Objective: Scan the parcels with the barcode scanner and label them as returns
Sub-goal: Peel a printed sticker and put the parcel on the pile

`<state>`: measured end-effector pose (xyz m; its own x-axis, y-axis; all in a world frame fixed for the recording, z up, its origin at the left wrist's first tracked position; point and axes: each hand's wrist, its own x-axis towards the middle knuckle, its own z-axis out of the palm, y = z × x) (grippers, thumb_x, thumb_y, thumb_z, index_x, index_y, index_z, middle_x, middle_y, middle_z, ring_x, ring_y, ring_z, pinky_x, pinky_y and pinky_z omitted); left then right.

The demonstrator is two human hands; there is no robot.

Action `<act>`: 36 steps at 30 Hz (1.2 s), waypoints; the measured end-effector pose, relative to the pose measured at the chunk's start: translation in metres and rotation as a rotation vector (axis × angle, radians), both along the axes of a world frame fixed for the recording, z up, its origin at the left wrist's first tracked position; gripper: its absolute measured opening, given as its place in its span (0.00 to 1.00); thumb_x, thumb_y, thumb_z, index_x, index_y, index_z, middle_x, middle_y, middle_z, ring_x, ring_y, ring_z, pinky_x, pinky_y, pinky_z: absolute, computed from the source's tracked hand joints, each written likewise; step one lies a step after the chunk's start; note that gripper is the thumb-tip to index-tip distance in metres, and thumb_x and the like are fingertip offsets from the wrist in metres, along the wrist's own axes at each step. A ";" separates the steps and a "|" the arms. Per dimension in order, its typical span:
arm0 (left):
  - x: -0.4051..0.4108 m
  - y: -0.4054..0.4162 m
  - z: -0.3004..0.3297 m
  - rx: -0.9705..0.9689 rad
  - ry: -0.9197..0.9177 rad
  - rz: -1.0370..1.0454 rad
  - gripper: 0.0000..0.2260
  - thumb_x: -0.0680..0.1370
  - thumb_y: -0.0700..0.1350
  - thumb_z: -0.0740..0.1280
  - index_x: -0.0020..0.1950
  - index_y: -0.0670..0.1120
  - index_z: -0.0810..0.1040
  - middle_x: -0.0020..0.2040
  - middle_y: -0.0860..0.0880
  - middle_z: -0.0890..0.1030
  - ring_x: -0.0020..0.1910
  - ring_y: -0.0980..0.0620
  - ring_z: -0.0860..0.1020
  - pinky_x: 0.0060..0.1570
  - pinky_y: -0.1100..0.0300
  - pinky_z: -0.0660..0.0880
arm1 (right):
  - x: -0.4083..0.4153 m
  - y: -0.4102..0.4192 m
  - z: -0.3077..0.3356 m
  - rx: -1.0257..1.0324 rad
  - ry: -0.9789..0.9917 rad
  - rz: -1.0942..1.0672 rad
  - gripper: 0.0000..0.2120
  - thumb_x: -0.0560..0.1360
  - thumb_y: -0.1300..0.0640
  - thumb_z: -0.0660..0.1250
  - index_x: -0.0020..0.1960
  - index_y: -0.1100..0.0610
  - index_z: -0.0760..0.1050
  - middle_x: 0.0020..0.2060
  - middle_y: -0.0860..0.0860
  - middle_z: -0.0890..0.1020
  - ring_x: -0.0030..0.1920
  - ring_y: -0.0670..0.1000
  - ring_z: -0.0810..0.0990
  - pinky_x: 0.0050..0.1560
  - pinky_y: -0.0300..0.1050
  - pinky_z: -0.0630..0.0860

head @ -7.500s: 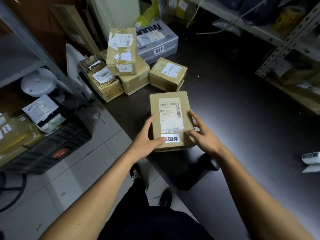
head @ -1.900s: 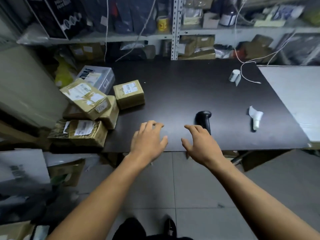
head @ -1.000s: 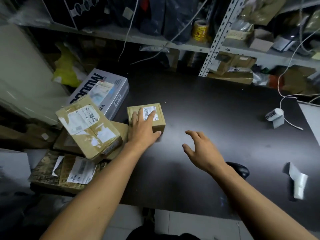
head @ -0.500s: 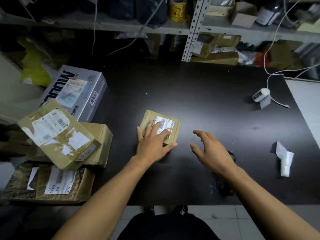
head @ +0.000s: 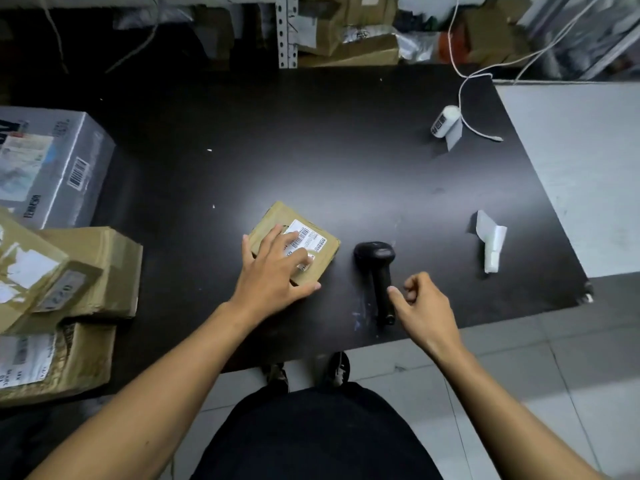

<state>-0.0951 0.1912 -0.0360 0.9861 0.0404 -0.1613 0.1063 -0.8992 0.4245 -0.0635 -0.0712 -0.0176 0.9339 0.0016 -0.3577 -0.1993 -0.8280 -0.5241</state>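
Small brown parcel: flat on black table, shipping label up, presumably for scanning. Left hand: fingers spread straight, pressing parcel steady. Barcode scanner: lying just right of parcel, handle toward person. Right hand: fingers curled, apparently empty, beside scanner handle; contact unclear.

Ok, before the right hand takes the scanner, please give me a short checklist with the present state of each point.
1. Small parcel lies flat on the table: ok.
2. Left hand rests on it: ok.
3. Barcode label faces up and is fully uncovered: not ok, fingers hide part.
4. Barcode scanner within reach, beside the right hand: ok.
5. Right hand holds the scanner: not ok, not yet gripped.
6. Return label roll on the table: ok.
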 end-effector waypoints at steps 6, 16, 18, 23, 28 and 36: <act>0.001 -0.003 0.002 0.000 0.015 -0.008 0.21 0.70 0.67 0.69 0.56 0.56 0.78 0.77 0.52 0.62 0.79 0.52 0.47 0.72 0.34 0.38 | 0.016 0.009 -0.021 0.137 0.255 -0.029 0.28 0.76 0.41 0.67 0.69 0.55 0.65 0.54 0.51 0.76 0.58 0.54 0.76 0.54 0.48 0.72; -0.008 -0.003 0.011 -0.111 0.241 0.347 0.61 0.60 0.72 0.74 0.78 0.60 0.35 0.79 0.49 0.32 0.79 0.45 0.36 0.75 0.37 0.43 | 0.046 0.016 -0.006 0.302 0.315 0.014 0.08 0.74 0.58 0.63 0.52 0.53 0.72 0.39 0.55 0.82 0.37 0.52 0.80 0.40 0.50 0.76; -0.006 -0.002 0.011 -0.153 0.250 0.370 0.61 0.61 0.70 0.75 0.78 0.59 0.36 0.79 0.48 0.35 0.79 0.44 0.43 0.76 0.40 0.50 | 0.050 0.016 0.007 0.343 0.256 0.076 0.07 0.73 0.59 0.63 0.49 0.49 0.70 0.37 0.54 0.79 0.34 0.51 0.78 0.39 0.49 0.74; 0.002 -0.011 0.014 -0.068 0.115 0.364 0.59 0.60 0.68 0.76 0.79 0.54 0.42 0.78 0.48 0.40 0.77 0.44 0.46 0.71 0.43 0.60 | 0.062 0.028 0.053 0.271 0.176 0.378 0.09 0.74 0.55 0.67 0.52 0.48 0.71 0.38 0.49 0.80 0.34 0.49 0.79 0.42 0.48 0.76; 0.007 -0.018 0.017 0.014 0.070 0.365 0.60 0.61 0.69 0.76 0.79 0.52 0.41 0.78 0.47 0.39 0.76 0.43 0.45 0.73 0.44 0.56 | 0.067 0.036 0.088 0.107 0.161 0.557 0.06 0.72 0.56 0.67 0.44 0.50 0.70 0.39 0.55 0.80 0.39 0.60 0.81 0.39 0.57 0.79; 0.007 -0.018 0.014 0.059 0.054 0.353 0.61 0.60 0.70 0.75 0.79 0.51 0.41 0.78 0.44 0.41 0.76 0.41 0.46 0.74 0.44 0.54 | 0.066 0.033 0.103 0.088 0.154 0.518 0.07 0.69 0.58 0.65 0.38 0.52 0.67 0.29 0.49 0.75 0.31 0.53 0.74 0.31 0.49 0.70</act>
